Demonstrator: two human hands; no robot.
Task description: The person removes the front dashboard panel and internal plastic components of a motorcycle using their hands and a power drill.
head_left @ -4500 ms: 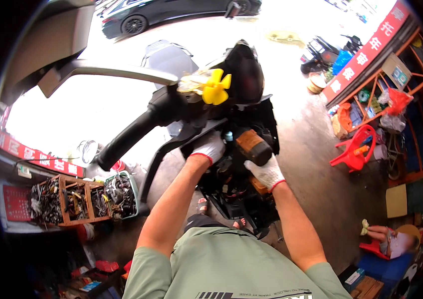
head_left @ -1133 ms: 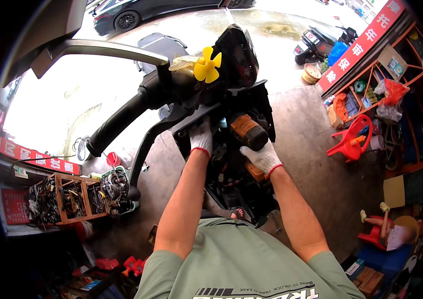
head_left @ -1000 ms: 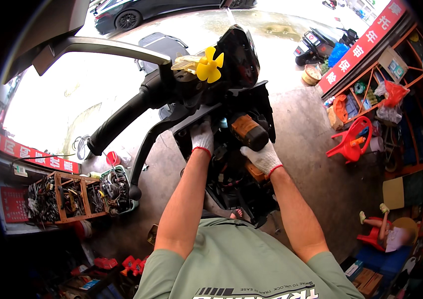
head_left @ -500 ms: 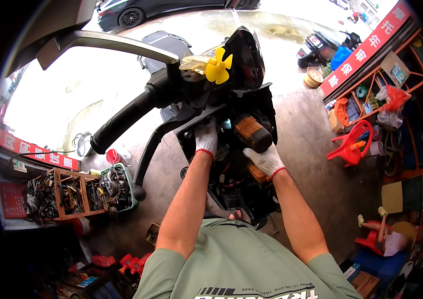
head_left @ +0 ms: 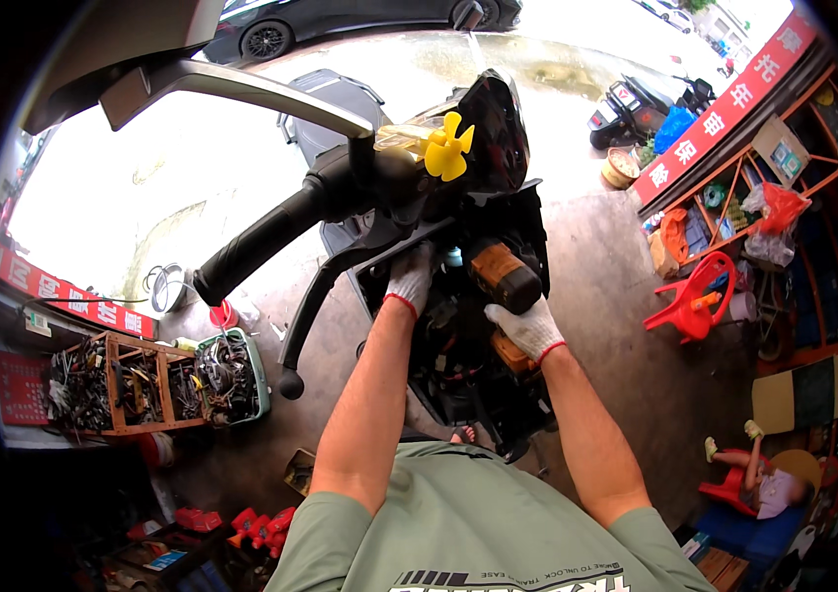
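Note:
In front of me stands a scooter's opened front with black plastic panels (head_left: 532, 222) and exposed dark inner parts. My right hand (head_left: 534, 331), in a white knit glove with a red cuff, is closed round the grip of an orange and black cordless drill (head_left: 504, 274). The drill's nose points into the scooter's front, and its tip is hidden. My left hand (head_left: 410, 277), gloved alike, reaches into the housing on the left; its fingers are out of sight among the dark parts. Above it are the handlebar grip (head_left: 261, 247) and the brake lever (head_left: 305, 331).
A mirror arm (head_left: 261, 94) with a yellow toy propeller (head_left: 448, 148) nearby juts over the handlebar. Tool bins (head_left: 138, 385) stand at the left, a red plastic chair (head_left: 690, 301) at the right. A seated child (head_left: 772, 488) is at the lower right. Parked vehicles are outside.
The handlebar, mirror arm and propeller have shifted slightly right and down in the view. Both hands keep nearly the same places, the right still gripping the drill.

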